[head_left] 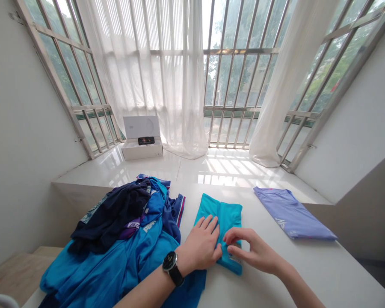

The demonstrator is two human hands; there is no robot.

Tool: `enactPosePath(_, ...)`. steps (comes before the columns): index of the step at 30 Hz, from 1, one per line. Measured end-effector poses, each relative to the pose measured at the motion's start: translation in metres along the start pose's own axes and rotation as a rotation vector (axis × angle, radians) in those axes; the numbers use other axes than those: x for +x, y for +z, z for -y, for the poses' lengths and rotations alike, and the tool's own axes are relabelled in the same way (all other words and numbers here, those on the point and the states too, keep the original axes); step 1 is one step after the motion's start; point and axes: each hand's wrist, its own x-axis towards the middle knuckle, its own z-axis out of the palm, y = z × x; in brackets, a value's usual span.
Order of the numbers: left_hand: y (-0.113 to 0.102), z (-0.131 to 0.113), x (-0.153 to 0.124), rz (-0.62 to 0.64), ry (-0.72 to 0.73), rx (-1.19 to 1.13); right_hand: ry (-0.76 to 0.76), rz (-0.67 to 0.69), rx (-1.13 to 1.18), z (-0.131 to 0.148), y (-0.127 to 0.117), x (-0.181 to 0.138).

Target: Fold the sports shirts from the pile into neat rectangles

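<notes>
A folded teal garment (224, 218) lies on the white table (324, 265) in front of me. My left hand (200, 246), with a black watch on the wrist, rests flat on the garment's near left part, fingers stretched out. My right hand (252, 250) is at the garment's near right edge, thumb and fingers pinched on the teal fabric. A heap of unfolded blue, teal and dark navy clothes (122, 239) lies just left of my left hand.
A folded lilac garment (291, 214) lies at the table's right. Beyond is a glossy white window ledge (218, 169) with an open white box (142, 143) holding a dark device. Sheer curtains (167, 72) and barred windows stand behind. Grey walls flank both sides.
</notes>
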Motion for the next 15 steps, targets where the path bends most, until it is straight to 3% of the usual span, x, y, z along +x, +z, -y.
enactPosePath(4, -0.008, 0.004, 0.002, 0.033, 0.130, -0.027, -0.075, -0.176, -0.267, -0.024, -0.009, 0.002)
enactPosePath(8, -0.017, 0.011, 0.004, 0.092, 0.238, -0.108, -0.055, -0.188, -0.449, -0.041, -0.013, 0.001)
enactPosePath(15, -0.021, 0.034, 0.005, 0.092, 0.127, -0.127, 0.059, -0.117, -0.484, -0.047, -0.010, 0.002)
